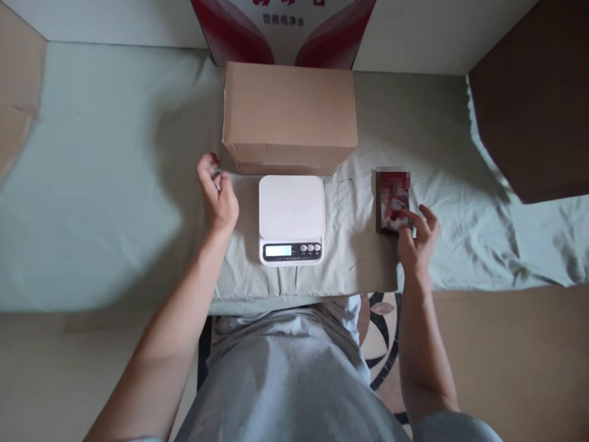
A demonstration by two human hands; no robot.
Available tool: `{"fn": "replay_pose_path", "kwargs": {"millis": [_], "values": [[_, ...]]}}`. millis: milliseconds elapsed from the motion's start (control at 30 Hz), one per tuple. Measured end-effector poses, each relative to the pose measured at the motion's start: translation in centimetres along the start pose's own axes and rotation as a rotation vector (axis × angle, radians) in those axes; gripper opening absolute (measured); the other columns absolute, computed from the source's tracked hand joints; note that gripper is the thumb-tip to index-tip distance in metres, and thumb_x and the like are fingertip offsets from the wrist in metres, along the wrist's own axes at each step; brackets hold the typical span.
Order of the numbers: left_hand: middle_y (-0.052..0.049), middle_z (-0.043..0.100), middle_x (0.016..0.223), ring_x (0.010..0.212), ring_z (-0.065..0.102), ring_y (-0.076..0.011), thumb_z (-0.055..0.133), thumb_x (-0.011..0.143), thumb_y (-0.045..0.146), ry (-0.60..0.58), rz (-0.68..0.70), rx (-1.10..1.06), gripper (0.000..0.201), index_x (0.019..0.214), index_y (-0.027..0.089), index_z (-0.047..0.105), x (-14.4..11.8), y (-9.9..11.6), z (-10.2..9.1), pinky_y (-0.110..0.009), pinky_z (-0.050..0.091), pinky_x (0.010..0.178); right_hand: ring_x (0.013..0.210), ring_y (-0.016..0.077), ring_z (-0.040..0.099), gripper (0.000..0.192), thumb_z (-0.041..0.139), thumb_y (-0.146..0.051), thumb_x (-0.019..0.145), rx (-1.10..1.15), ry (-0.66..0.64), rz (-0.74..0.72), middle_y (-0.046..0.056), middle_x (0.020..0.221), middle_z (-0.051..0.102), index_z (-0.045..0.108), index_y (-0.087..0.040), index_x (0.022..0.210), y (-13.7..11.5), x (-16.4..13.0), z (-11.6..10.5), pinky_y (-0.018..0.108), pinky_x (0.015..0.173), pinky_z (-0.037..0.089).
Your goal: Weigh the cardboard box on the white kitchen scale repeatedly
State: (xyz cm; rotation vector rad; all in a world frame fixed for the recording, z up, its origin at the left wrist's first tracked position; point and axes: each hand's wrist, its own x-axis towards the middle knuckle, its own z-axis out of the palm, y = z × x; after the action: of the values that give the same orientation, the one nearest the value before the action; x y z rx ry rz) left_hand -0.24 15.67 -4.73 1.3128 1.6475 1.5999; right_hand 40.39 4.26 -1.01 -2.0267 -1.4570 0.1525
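Head view, looking down on a surface draped in a pale green cloth [115, 202]. The right hand [416, 239] lies near the front edge of the surface, right of centre, with its fingers [426, 216] loosely spread and slightly curled; the fingertips rest on the lower right corner of a small dark red packet [391, 199], touching it without closing around it. The packet is a flat upright rectangle, dark red with lighter red and white markings on its face; its printed detail is blurred and cannot be read. It lies flat on the cloth, well apart from the white scale [291, 219] to its left. The scale sits near the middle of the front edge: a square white platform, bare on top, with a narrow dark strip along its front holding a pale display and three round buttons. Just behind the scale, touching or nearly touching its rear edge, stands a closed brown cardboard box [289, 116], plain on its top face. The left hand [218, 196] hovers or rests on the cloth just left of the scale, at the box's front left corner, fingers pressed together and curled inward, holding nothing visible. A red and white carton [283, 27] stands at the back edge; a brown cardboard panel [534, 98] occupies the right rear corner.
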Motion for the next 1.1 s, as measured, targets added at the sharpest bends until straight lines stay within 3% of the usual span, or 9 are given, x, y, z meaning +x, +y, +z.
{"fn": "replay_pose_path", "kwargs": {"millis": [200,333,600,800,967,1100], "values": [[-0.011,0.052,0.131,0.123,0.051,-0.0222,0.052,0.088,0.039,-0.002,0.023,-0.016,0.040,0.122,0.021,0.043,-0.1,0.6,0.0,-0.043,0.038,0.114,0.140,0.0272,0.037,0.038,0.050,-0.028,0.079,-0.052,-0.074,-0.107,0.003,0.144,0.043,0.059,-0.035,0.116,0.5,0.9,0.6,0.059,0.112,0.032],[-0.012,0.050,0.131,0.121,0.049,-0.0221,0.052,0.088,0.032,-0.007,0.046,-0.027,0.038,0.122,0.020,0.041,-0.1,0.5,0.1,-0.043,0.038,0.113,0.146,0.0292,0.025,0.039,0.049,-0.030,0.081,-0.083,-0.133,-0.135,0.004,0.148,0.037,0.059,-0.032,0.119,0.5,1.5,0.8,0.059,0.117,0.026],[-0.010,0.050,0.129,0.119,0.049,-0.0219,0.051,0.088,0.025,-0.018,0.064,-0.032,0.035,0.122,0.019,0.042,0.0,0.2,-0.1,-0.043,0.038,0.113,0.149,0.0284,0.019,0.042,0.051,-0.030,0.080,-0.073,-0.158,-0.185,0.002,0.150,0.034,0.059,-0.034,0.121,-0.4,1.0,0.6,0.057,0.120,0.021],[-0.010,0.051,0.128,0.118,0.050,-0.0201,0.050,0.087,0.021,-0.012,0.058,-0.012,0.035,0.121,0.019,0.042,0.0,0.4,0.0,-0.041,0.040,0.110,0.149,0.0283,0.021,0.041,0.051,-0.024,0.075,-0.044,-0.124,-0.233,0.002,0.148,0.038,0.064,-0.030,0.113,-0.1,0.3,0.6,0.058,0.119,0.024],[-0.011,0.049,0.129,0.119,0.049,-0.0211,0.050,0.088,0.018,-0.018,0.058,-0.055,0.035,0.122,0.018,0.042,0.1,0.2,0.0,-0.043,0.037,0.113,0.145,0.0289,0.030,0.039,0.047,-0.020,0.072,-0.058,-0.018,-0.169,0.005,0.142,0.045,0.066,-0.027,0.105,0.5,-0.1,0.4,0.061,0.115,0.028],[-0.010,0.049,0.127,0.116,0.050,-0.0188,0.051,0.085,0.017,-0.017,0.059,-0.049,0.038,0.122,0.017,0.042,0.3,-0.3,0.0,-0.042,0.036,0.113,0.145,0.0304,0.029,0.044,0.049,-0.020,0.072,-0.015,-0.042,-0.210,0.004,0.144,0.043,0.064,-0.028,0.112,0.5,0.6,0.8,0.059,0.117,0.027]]}}
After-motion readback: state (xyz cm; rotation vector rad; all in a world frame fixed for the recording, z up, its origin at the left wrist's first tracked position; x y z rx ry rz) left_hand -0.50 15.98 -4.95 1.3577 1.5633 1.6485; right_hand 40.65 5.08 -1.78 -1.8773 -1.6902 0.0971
